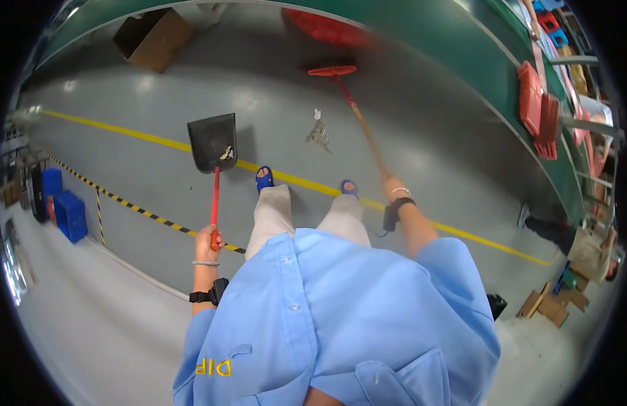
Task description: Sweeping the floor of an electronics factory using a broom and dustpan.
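My left hand (pixel 206 242) is closed round the red handle of a black dustpan (pixel 206 139), which is held out to the left of my feet. A few pale scraps (pixel 227 153) lie in the pan near the handle end. My right hand (pixel 396 189) grips the wooden stick of a broom (pixel 367 135), which reaches away from me to a flat red head (pixel 332 70). Between pan and broom, a small heap of greyish debris (pixel 318 135) lies on the grey floor, with a white scrap (pixel 317 115) just beyond it.
A green workbench (pixel 462 68) runs along the far and right sides, with a red object (pixel 327 28) under it. An open cardboard box (pixel 158 40) stands far left. Blue crates (pixel 70 216) are at the left, beyond black-yellow tape (pixel 144 212). Another person (pixel 587 254) is at the right.
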`<state>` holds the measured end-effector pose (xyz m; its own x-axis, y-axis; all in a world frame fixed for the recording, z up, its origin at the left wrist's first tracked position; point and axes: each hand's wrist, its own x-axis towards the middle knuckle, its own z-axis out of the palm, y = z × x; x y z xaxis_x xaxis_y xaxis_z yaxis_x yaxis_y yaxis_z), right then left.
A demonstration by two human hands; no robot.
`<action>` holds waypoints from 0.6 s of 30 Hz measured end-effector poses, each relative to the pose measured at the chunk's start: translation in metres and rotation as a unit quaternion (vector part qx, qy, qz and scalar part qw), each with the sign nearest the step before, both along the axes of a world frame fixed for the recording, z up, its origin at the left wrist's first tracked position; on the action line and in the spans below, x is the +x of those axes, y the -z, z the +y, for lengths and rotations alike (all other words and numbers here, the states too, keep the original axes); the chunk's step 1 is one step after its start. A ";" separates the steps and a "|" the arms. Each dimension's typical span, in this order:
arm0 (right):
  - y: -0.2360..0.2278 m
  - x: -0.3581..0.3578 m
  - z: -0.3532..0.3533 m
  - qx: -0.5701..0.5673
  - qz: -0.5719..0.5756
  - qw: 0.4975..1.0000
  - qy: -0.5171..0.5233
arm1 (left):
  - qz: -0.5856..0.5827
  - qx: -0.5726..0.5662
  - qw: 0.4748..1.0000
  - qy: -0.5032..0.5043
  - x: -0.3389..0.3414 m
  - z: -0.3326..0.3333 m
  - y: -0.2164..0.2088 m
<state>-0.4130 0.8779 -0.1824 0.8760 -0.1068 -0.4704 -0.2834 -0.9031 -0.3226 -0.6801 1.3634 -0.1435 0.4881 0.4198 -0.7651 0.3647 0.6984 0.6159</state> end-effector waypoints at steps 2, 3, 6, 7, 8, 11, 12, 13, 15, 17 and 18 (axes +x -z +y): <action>0.032 -0.048 -0.008 0.014 0.022 0.999 0.037 | -0.005 0.019 0.999 0.040 -0.002 0.009 0.002; 0.048 -0.081 -0.016 0.025 0.042 0.996 0.069 | -0.010 0.035 0.997 0.075 0.003 0.012 0.003; 0.099 -0.203 -0.056 -0.020 0.027 0.999 0.011 | -0.001 0.060 0.987 0.146 0.002 0.025 0.012; 0.100 -0.241 -0.060 -0.022 0.054 0.998 0.030 | 0.010 0.070 0.983 0.170 -0.002 0.028 0.016; 0.076 -0.275 -0.052 -0.019 0.058 0.996 0.059 | 0.021 0.079 0.979 0.188 -0.008 0.029 0.019; 0.034 -0.346 -0.038 -0.018 0.106 0.989 0.099 | 0.042 0.099 0.968 0.227 0.015 0.032 -0.002; 0.024 -0.365 -0.032 -0.017 0.109 0.988 0.109 | 0.055 0.110 0.963 0.241 0.019 0.033 -0.006; 0.013 -0.381 -0.023 -0.002 0.127 0.985 0.120 | 0.058 0.110 0.961 0.248 0.023 0.037 -0.011; 0.007 -0.417 -0.020 0.011 0.152 0.979 0.136 | 0.070 0.110 0.953 0.273 0.025 0.040 -0.016; 0.035 -0.425 -0.005 0.025 0.180 0.977 0.113 | 0.071 0.119 0.945 0.295 0.051 0.045 -0.024; 0.049 -0.419 0.009 0.036 0.192 0.975 0.103 | 0.080 0.127 0.937 0.316 0.071 0.053 -0.031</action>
<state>-0.8320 0.8873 -0.2309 0.5975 -0.2160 -0.7722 -0.5689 -0.7929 -0.2184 -0.6087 1.4160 -0.1122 0.5877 0.2638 -0.7649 0.7585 0.1495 0.6343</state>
